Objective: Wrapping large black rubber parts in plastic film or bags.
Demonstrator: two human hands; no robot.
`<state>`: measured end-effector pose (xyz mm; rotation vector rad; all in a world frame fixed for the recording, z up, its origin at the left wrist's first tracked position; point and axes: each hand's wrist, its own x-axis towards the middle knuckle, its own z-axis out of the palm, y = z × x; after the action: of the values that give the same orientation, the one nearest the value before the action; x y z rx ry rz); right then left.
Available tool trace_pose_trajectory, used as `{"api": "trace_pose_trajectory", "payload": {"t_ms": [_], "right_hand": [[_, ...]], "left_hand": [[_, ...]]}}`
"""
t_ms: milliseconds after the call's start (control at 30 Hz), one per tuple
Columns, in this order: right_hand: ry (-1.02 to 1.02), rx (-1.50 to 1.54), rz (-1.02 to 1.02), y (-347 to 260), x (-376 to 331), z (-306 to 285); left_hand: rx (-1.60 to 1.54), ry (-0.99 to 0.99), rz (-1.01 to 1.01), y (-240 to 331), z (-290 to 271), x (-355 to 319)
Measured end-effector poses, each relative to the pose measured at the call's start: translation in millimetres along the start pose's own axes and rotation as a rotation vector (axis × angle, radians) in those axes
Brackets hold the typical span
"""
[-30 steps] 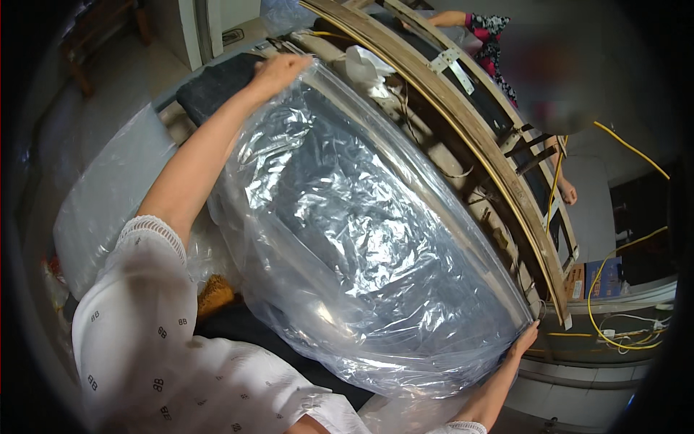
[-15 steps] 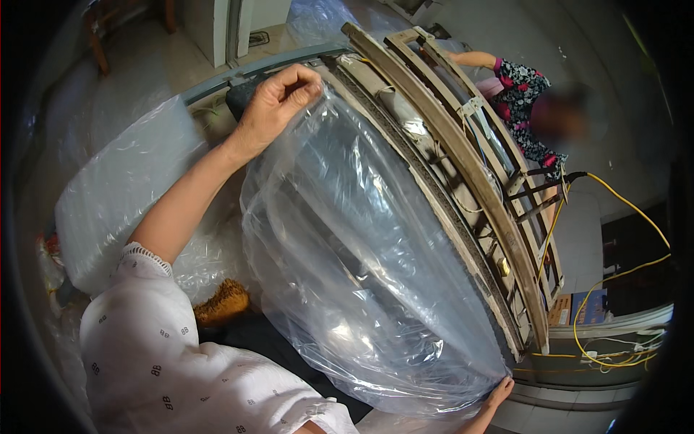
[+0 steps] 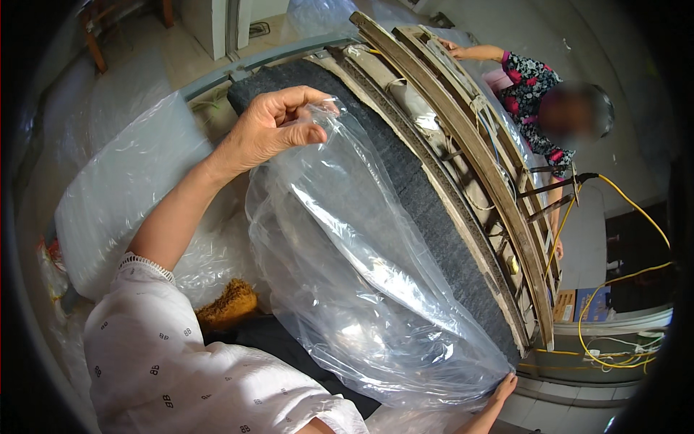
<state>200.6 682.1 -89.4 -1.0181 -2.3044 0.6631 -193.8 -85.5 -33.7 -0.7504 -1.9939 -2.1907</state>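
My left hand (image 3: 278, 129) pinches the upper end of a clear plastic sheet (image 3: 340, 239), thumb on the near side and fingers curled over. At the lower right, my right hand (image 3: 504, 389) grips the sheet's other end beside the machine's corner. Between the hands the film hangs slack, wrinkled and shiny. A dark grey, rough-surfaced bed (image 3: 426, 189) shows bare along the far side of the film. Part of that bed can be seen blurred through the plastic.
Beyond the bed runs a long wooden-framed machine bar (image 3: 463, 155) with metal rods and wires. Across it a person in a flowered top (image 3: 531, 90) leans in. At left lies a stack of plastic film (image 3: 130, 195). A yellow cable (image 3: 636, 206) loops at right; a brown furry thing (image 3: 230, 305) sits near me.
The sheet's far edge has drawn back toward me, baring more of the dark bed. My left hand has come slightly nearer. Across the machine, the person has shifted a little right.
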Motion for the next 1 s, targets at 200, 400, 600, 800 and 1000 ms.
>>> {"api": "trace_pose_trajectory", "payload": {"t_ms": [200,400,600,800,1000], "right_hand": [[-0.008,-0.049,0.014,8.0,4.9,-3.9],[-0.023,-0.121,0.020,-1.4,4.5,-2.7],[-0.041,-0.101,-0.020,-0.8,4.6,1.0],[-0.052,-0.110,-0.074,2.0,-14.6,-8.4],[-0.381,0.184,-0.033,-157.3,-35.7,12.5]], "left_hand": [[0.009,0.059,-0.116,11.6,10.0,1.2],[-0.159,0.121,-0.139,12.4,14.4,-2.3],[-0.165,0.089,-0.180,29.0,12.5,-12.9],[0.154,0.094,-0.075,35.9,29.6,-6.0],[0.737,0.351,-0.175,-2.1,-111.8,82.6]]}}
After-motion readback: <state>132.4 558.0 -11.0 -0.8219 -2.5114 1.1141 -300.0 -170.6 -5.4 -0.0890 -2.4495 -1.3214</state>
